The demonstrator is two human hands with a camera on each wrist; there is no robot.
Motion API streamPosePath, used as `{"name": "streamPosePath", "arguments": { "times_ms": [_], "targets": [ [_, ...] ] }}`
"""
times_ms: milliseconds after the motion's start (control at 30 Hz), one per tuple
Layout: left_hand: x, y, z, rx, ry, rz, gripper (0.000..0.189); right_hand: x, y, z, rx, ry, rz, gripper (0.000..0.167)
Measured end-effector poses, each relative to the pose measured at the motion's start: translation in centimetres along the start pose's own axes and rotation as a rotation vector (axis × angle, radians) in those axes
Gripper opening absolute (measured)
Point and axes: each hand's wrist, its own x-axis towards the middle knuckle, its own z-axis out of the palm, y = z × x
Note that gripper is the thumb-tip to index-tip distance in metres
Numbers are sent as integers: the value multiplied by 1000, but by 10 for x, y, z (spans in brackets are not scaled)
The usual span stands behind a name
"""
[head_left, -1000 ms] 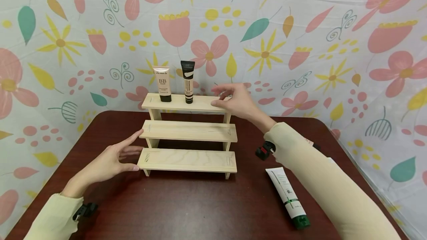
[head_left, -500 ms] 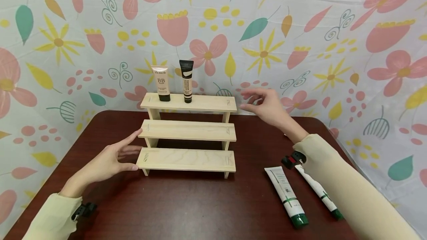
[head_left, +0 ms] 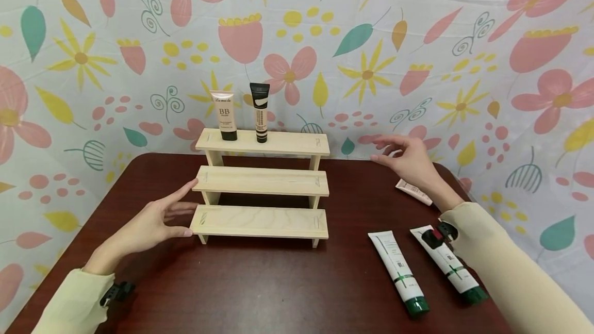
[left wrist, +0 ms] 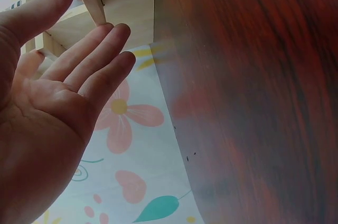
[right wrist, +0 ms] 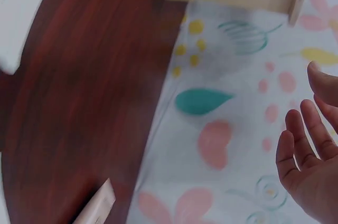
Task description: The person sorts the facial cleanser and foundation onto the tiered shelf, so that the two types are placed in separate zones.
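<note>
A three-step wooden display stand point(head_left: 260, 220) stands on the table. On its top step, a beige BB cream tube point(head_left: 225, 115) and a slim black-and-beige tube point(head_left: 261, 113) stand upright on their caps. My left hand point(head_left: 150, 226) touches the stand's left side, thumb at the lowest step and index finger at the middle one. My right hand point(head_left: 408, 161) hovers in the air to the right of the stand, fingers loosely bent, holding nothing. Below it lies a small pale pink tube point(head_left: 414, 191), partly hidden by the wrist.
Two white tubes with green caps lie at the right: the nearer-to-stand white tube point(head_left: 398, 272) and the outer white tube point(head_left: 450, 264), which the right wrist camera partly covers. A floral cloth point(head_left: 297, 40) hangs behind the dark table point(head_left: 260, 293).
My right hand has moved from the top step's right end out to the right, uncovering the pale pink tube and the outer white tube. The left hand has stayed at the stand.
</note>
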Motion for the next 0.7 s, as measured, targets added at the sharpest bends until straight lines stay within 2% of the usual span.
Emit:
{"name": "streamPosePath", "arguments": {
  "times_ms": [200,400,700],
  "targets": [
    [0,0,0,-2,-2,-11,111,-10,41,-15,-42,-65,-7,35],
    [1,-1,-1,5,3,-5,111,-20,82,-32,-90,-154,47,39],
    [0,1,0,-3,0,-9,111,-36,131,-52,-149,-215,106,42]
  ]
}}
